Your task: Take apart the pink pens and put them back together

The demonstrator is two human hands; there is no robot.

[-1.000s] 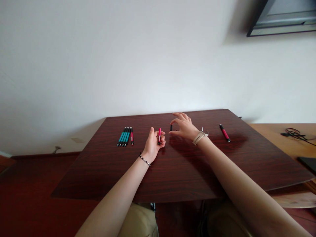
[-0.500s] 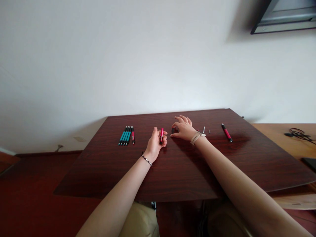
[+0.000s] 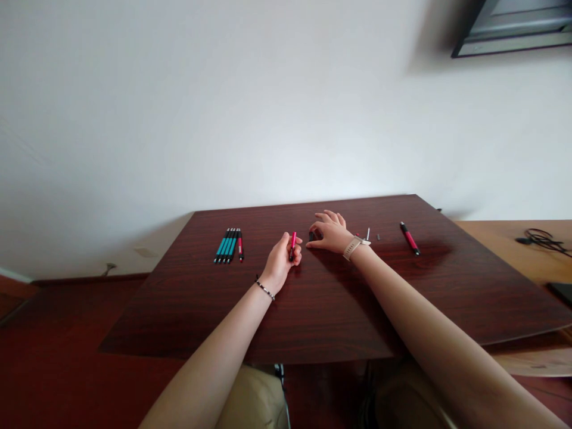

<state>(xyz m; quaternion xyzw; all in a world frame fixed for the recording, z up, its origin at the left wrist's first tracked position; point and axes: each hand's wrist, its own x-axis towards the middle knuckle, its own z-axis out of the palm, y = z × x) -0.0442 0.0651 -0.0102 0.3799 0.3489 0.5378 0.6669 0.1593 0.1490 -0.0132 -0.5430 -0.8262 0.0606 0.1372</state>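
A pink pen barrel point(image 3: 293, 243) with a dark lower end stands nearly upright in my left hand point(image 3: 282, 256), fingers closed round it. To its right, my right hand point(image 3: 329, 233) has thumb and index finger on a small black piece point(image 3: 311, 236), with the other fingers spread. Just beyond my right wrist lie a thin white part point(image 3: 368, 233) and a small grey part point(image 3: 378, 237). Several teal and black pens point(image 3: 227, 246) lie side by side at the left, with a pink and black pen point(image 3: 240, 246) beside them.
Another pink and black pen point(image 3: 410, 239) lies on the right of the dark wooden table point(image 3: 313, 316). A lighter wooden surface point(image 3: 491, 235) at the far right bears a black cable point(image 3: 543, 240). A screen point(image 3: 513, 30) hangs on the wall at the upper right.
The thumb and index finger of my right hand have drawn slightly closer around the black piece. My left hand still holds the pink barrel, its thumb moved slightly toward it.
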